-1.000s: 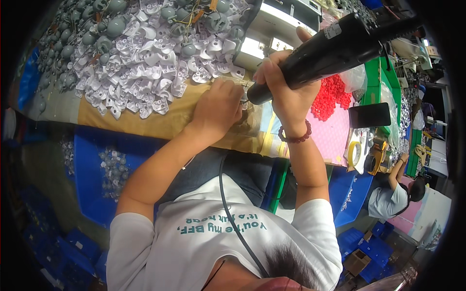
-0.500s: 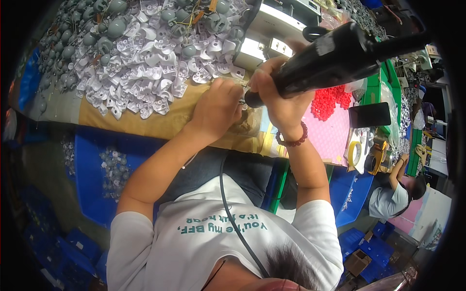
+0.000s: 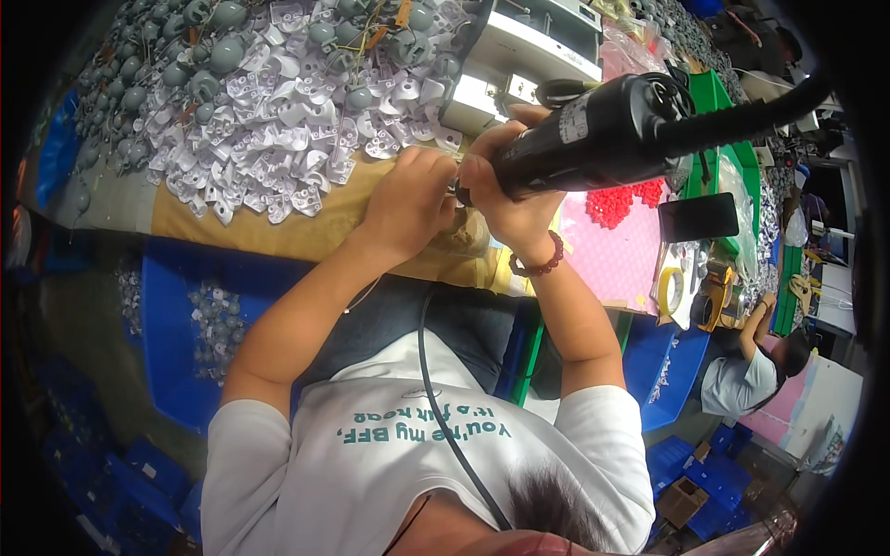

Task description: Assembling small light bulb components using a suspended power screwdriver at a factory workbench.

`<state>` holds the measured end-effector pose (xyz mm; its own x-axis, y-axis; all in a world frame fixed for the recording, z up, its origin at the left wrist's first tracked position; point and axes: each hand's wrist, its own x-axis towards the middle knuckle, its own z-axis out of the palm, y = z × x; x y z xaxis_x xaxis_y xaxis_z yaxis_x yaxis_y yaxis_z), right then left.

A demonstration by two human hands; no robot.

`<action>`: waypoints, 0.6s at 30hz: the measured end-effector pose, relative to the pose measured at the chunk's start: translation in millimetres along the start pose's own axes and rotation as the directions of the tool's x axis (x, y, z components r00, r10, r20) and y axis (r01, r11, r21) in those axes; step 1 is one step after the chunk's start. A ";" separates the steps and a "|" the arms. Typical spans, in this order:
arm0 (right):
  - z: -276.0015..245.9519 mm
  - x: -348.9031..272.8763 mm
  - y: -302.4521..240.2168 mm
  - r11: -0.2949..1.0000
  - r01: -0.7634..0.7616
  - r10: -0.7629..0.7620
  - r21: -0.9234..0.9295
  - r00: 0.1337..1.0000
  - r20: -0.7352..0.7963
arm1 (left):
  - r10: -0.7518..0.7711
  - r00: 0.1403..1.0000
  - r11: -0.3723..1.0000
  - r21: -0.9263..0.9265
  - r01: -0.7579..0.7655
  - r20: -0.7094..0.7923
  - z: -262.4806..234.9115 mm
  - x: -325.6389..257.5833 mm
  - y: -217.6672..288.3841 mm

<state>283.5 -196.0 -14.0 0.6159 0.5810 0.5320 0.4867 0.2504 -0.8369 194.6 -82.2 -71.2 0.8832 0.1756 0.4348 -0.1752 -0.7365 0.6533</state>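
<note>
My right hand [image 3: 510, 206] is wrapped round a black electric screwdriver [image 3: 579, 134]. The tool lies tilted, its corded end up to the right and its tip toward my left hand [image 3: 410, 199]. That left hand is closed, fingertips pinched near the tip over the brown-covered bench edge [image 3: 324, 230]. What it pinches is hidden behind the fingers. Just beyond and left of it spreads a heap of white plastic parts [image 3: 269, 130], with grey rounded parts [image 3: 227, 54] on its far side.
A white boxy device [image 3: 528, 42] stands beyond the screwdriver. To the right are small red parts [image 3: 607, 208] on a pink sheet [image 3: 601, 264], a dark phone [image 3: 700, 218], a yellow tape roll [image 3: 668, 292] and a green crate [image 3: 712, 93]. Blue bins [image 3: 176, 296] sit below; another person [image 3: 742, 380] works at far right.
My right hand and the screwdriver have shifted a little left, and the tool's back end has tipped lower. The left hand stays nearly in place, still closed.
</note>
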 end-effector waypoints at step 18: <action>-91.1 3.0 38.0 0.962 -0.272 0.224 0.004 0.787 -0.575 | -0.100 0.995 0.994 -0.037 0.100 0.021 -4.2 -11.3 6.4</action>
<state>360.3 -255.3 -32.5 0.9499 0.0685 0.3049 0.2988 0.0858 -0.9504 181.6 -86.2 -69.3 0.9054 0.2341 0.3541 -0.1016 -0.6905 0.7162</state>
